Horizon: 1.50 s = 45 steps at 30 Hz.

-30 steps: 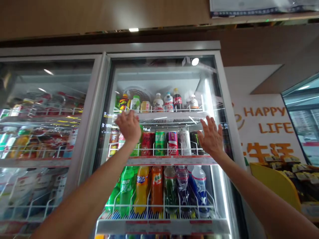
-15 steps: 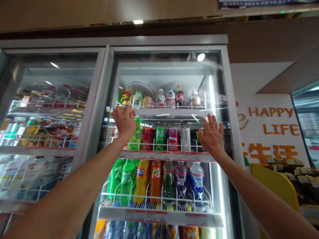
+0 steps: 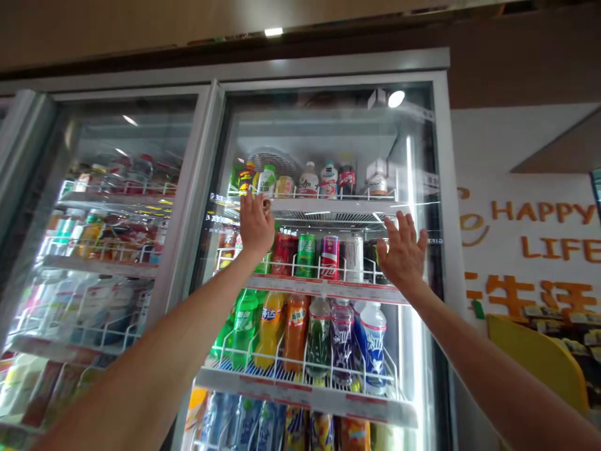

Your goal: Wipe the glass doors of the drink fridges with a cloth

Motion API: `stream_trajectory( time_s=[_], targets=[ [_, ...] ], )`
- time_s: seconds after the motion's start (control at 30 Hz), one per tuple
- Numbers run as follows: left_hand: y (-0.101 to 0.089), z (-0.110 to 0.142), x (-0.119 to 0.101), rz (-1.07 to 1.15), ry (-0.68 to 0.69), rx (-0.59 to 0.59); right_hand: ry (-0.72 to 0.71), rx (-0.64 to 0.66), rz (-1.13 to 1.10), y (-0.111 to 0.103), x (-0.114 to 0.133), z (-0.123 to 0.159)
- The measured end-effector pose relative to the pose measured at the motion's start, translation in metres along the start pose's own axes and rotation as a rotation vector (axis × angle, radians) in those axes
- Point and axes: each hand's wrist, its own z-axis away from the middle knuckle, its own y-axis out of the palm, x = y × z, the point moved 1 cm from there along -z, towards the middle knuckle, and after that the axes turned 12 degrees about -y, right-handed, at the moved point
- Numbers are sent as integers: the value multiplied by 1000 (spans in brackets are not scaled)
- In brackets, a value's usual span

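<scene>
We hold both bare hands up in front of a tall drinks cooler [image 3: 332, 67], arms stretched forward and well apart. The glass door [image 3: 323, 216] stands straight ahead of us, with ceiling lights reflected in it; we cannot tell whether our palms touch the glass or stop just short of it.

Our left hand [image 3: 257, 227] is raised with the fingers pointing up and slightly parted, though one finger is curled enough that we cannot tell if it pinches anything. In our view it overlaps the top shelf's edge, just below a green-capped bottle [image 3: 267, 181]. Our right hand [image 3: 402, 252] is open, fingers spread, thumb out to the side, near the right-hand edge of the glass; its thumb overlaps a dark can [image 3: 372, 255].

Between the hands, on the middle shelf, we see a red can [image 3: 283, 254], a green can [image 3: 306, 255], a purple-and-red can [image 3: 329, 258] and a white can [image 3: 353, 258]. Beneath them, bottles lean in wire dividers: green [image 3: 245, 329], orange [image 3: 296, 332], purple [image 3: 342, 341] and blue [image 3: 374, 347] among them. To our right, orange lettering [image 3: 542, 213] reads HAPPY LIFE above a yellow stand [image 3: 535, 360].
</scene>
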Motion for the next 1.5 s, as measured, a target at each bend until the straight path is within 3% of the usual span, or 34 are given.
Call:
stream_trajectory(
  time_s=[0.07, 0.13, 0.23, 0.3, 0.37, 0.43, 0.5, 0.53, 0.57, 0.63, 0.7, 0.83, 0.9, 0.97, 1.0, 1.1, 1.17, 1.23, 1.4, 1.47, 1.5],
  targets=[
    [6, 4, -9, -27, -64, -44, -2, 1, -5, 0, 0, 0],
    [20, 27, -45, -41, -13, -21, -13, -4, -19, 0, -1, 1],
    [42, 74, -109, -19, 291, 108, -44, -34, -52, 0, -5, 3],
    [46, 93, -126, 11, 523, 207, -73, -56, -73, 0, -7, 5],
    [36, 92, -108, 8, 584, 268, -94, -64, -89, 0, -9, 6],
    [16, 71, -63, -39, 376, 208, -99, -63, -98, 0, -9, 8],
    [-5, 43, -11, -95, -38, -11, -91, -61, -99, 0, -7, 8],
    [-11, 32, 9, -106, -151, -84, -87, -59, -98, -1, -6, 8],
    [-13, 23, 22, -111, -246, -151, -84, -55, -94, -1, -6, 8],
    [-6, 18, 21, -98, -266, -188, -83, -51, -83, 0, -4, 8],
    [10, 27, -11, -70, -159, -154, -83, -54, -68, 0, -4, 8],
    [39, 64, -96, -16, 257, 7, -86, -82, -63, 1, -7, 9],
    [39, 77, -105, 20, 487, 109, -61, -100, -60, 1, -7, 10],
    [26, 74, -77, 49, 540, 179, -8, -119, -42, 2, -7, 12],
    [16, 66, -53, 45, 447, 171, 18, -125, -31, 2, -6, 12],
    [-12, 29, 25, -11, -58, -21, 70, -130, -10, 3, -3, 14],
    [-18, 14, 46, -18, -213, -123, 82, -128, -1, 4, -1, 13],
    [-9, 15, 27, 7, -155, -124, 81, -131, 7, 4, -1, 13],
    [32, 81, -106, 75, 325, 44, 46, -161, 6, 3, -5, 13],
    [36, 99, -123, 92, 478, 102, 32, -175, -1, 3, -8, 13],
    [32, 99, -115, 93, 501, 120, 30, -182, -5, 4, -8, 13]
  ],
)
